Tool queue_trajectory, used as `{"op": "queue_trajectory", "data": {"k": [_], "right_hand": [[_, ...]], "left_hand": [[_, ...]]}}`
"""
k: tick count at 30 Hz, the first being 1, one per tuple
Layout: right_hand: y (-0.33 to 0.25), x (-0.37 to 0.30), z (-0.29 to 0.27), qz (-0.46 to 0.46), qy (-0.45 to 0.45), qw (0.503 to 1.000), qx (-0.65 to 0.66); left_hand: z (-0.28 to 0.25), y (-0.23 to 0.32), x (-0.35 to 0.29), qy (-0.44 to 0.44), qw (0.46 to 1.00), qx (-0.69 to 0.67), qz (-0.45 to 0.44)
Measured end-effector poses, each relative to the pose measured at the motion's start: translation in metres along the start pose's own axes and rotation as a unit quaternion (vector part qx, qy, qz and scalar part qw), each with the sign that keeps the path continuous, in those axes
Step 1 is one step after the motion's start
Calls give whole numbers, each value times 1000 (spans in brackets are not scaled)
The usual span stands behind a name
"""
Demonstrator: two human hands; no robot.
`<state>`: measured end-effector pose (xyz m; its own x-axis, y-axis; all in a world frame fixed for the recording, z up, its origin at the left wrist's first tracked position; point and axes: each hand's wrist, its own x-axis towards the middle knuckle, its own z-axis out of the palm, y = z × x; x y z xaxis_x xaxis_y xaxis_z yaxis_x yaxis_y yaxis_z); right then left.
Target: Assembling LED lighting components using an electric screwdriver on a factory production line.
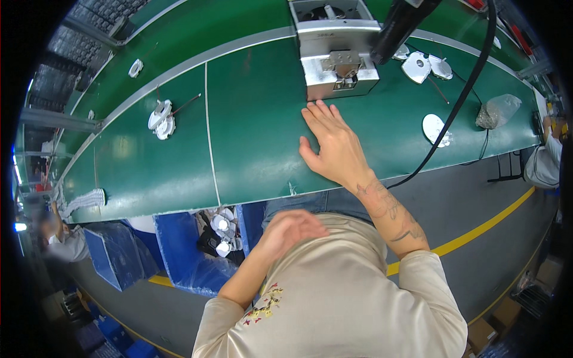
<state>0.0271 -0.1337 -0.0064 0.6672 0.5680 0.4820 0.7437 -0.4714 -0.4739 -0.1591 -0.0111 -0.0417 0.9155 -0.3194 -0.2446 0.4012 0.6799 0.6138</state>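
Observation:
My right hand [332, 143] lies flat on the green worktop [256, 113], palm down and thumb spread out. Its fingertips reach the front foot of a silver metal fixture [320, 79], and I cannot tell whether they touch it. Nothing is in this hand. Held low in front of my belly, my left hand [292, 231] is slightly blurred, with its fingers stretched toward the right against the shirt. I see nothing in it.
A black tool [401, 30] with a black cable [462, 110] hangs right of the fixture. White round parts [416, 67], a white disc [435, 129], a plastic bag [506, 108] and another white assembly [162, 119] lie on the worktop. Blue bins [179, 247] stand below. People sit at both far ends.

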Motion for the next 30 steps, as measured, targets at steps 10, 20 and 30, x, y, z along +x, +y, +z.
{"op": "queue_trajectory", "data": {"k": [10, 20, 30], "right_hand": [[-40, -68, -2, -93, -32, 994, 44], [-51, -113, -21, -223, -79, 962, 134], [-75, -61, -44, -189, 123, 958, 176]], "left_hand": [[-9, -41, 67, -54, 858, -510, 39], [36, -25, 36, 83, 934, -347, -11], [64, 92, 72, 4, 899, -337, 280]]}}
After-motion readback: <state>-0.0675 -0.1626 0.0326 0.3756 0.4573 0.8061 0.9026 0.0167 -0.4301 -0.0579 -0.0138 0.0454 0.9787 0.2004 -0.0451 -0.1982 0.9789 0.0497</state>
